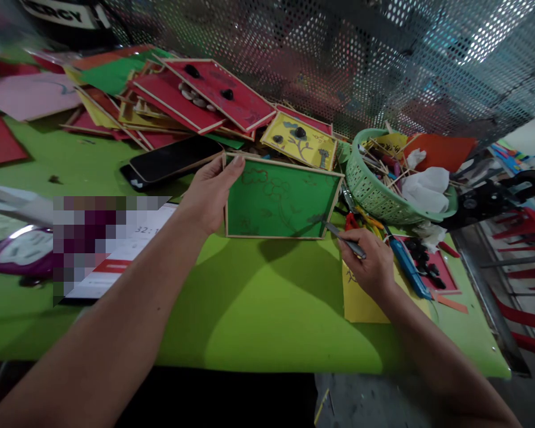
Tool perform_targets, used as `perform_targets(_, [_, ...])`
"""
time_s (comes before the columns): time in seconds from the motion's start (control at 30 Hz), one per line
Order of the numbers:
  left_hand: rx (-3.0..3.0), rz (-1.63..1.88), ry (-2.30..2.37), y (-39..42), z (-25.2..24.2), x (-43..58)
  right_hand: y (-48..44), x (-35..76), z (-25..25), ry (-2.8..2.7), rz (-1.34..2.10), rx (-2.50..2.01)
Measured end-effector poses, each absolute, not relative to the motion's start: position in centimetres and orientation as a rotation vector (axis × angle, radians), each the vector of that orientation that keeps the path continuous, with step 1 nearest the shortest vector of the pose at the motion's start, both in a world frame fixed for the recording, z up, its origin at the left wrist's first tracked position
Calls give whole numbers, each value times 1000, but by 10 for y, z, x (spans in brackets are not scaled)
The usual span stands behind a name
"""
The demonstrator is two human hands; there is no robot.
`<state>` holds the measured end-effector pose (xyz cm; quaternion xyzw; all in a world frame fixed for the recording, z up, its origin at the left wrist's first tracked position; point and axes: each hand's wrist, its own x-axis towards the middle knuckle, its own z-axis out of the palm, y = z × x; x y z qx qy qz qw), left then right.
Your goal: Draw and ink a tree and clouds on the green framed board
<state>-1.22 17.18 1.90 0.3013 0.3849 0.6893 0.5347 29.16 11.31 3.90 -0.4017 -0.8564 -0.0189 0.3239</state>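
My left hand (209,193) grips the left edge of a green framed panel (279,199) with a thin wooden border, tilted up on the lime green table (249,309). Faint drawn lines of a tree show on the panel. My right hand (370,264) is closed around a thin metal tool (344,238) like a pen, its tip touching the panel's lower right corner. Under my right hand lies a yellow sheet (361,303).
A pile of red, yellow and green framed panels (196,98) lies behind. A black phone (172,160) rests to the left. A green basket (383,184) of sticks and tissue stands right, beside a blue cutter (408,267) and a red tray of dark stones (430,267). A perforated metal wall rises behind.
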Motion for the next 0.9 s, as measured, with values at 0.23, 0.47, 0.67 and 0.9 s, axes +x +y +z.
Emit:
perform_targets(0.23, [753, 1634, 898, 172, 18, -13, 113, 292, 39, -2238, -39, -1048])
perform_targets(0.47, [719, 1637, 894, 172, 19, -13, 112, 293, 41, -2220, -61, -1047])
perform_targets(0.67, [741, 1632, 883, 172, 19, -12, 113, 293, 41, -2226, -36, -1070])
perform_targets(0.9, [712, 1632, 884, 172, 18, -13, 113, 293, 40, -2224, -38, -1058])
